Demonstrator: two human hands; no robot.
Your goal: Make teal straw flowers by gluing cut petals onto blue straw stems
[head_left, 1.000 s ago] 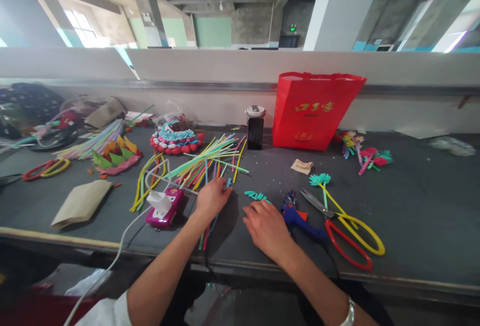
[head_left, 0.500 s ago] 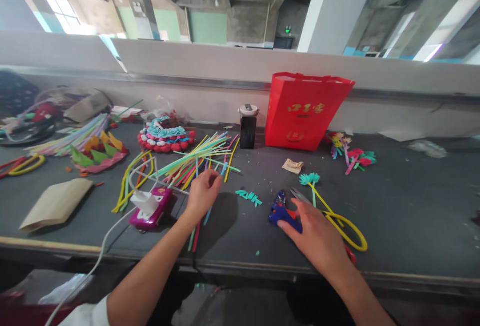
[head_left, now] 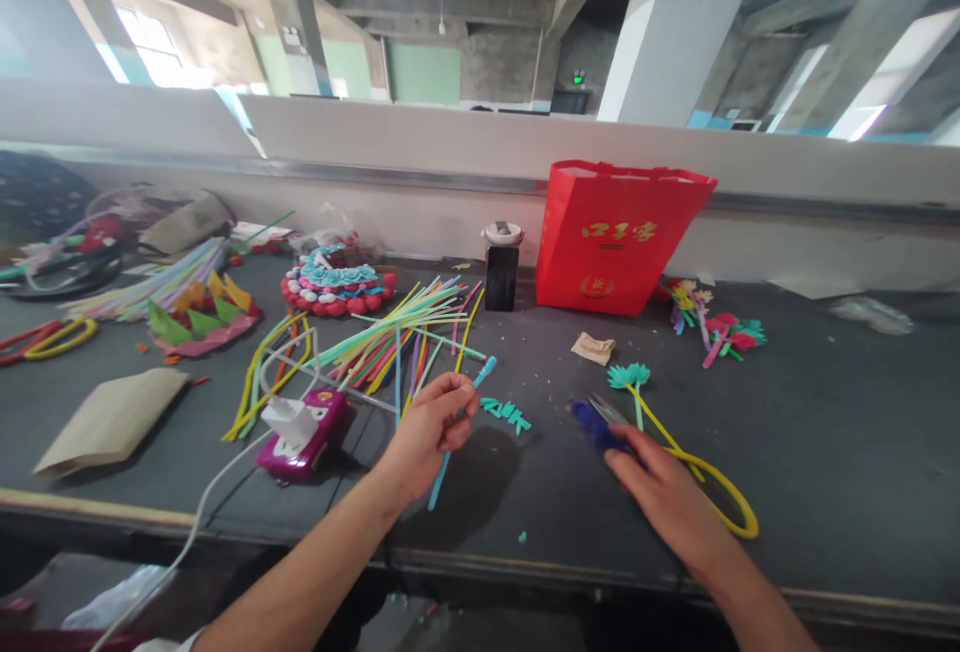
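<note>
Fingers (head_left: 459,400) of my left hand (head_left: 427,432) are curled shut around a light blue pipe cleaner (head_left: 442,478). They pinch it above its middle, so it hangs slanted over the desk (head_left: 825,412). One tip pokes up past my fingertips and away from me, and the other points down toward the desk's near edge. My right hand (head_left: 664,497) lies palm down with its fingers stretched out and closed on nothing. Their tips touch a blue glue gun (head_left: 589,420), and metal scissor blades (head_left: 606,408) show just beyond it.

Between my hands a few teal cut pieces (head_left: 507,412) lie scattered. Beyond my right fingertips sits a teal flower (head_left: 628,374), and its yellow stem runs back into a yellow loop (head_left: 720,492) just to the right of that hand. Just beyond my left hand spreads a loose pile of coloured pipe cleaners (head_left: 397,332).

To the left of my left hand is a purple power strip (head_left: 324,424) with a white plug (head_left: 289,420) in it, and a white cable (head_left: 217,497) trails off toward me. Farther left lies a flat brown paper bag (head_left: 112,420).

Well beyond both hands, at the back of the desk, a red bag (head_left: 622,237) stands upright. A dark bottle (head_left: 501,277) is just to its left. A crumpled tan scrap (head_left: 592,347) lies in front of the bag, and a small bunch of craft flowers (head_left: 712,322) lies to its right.
</note>
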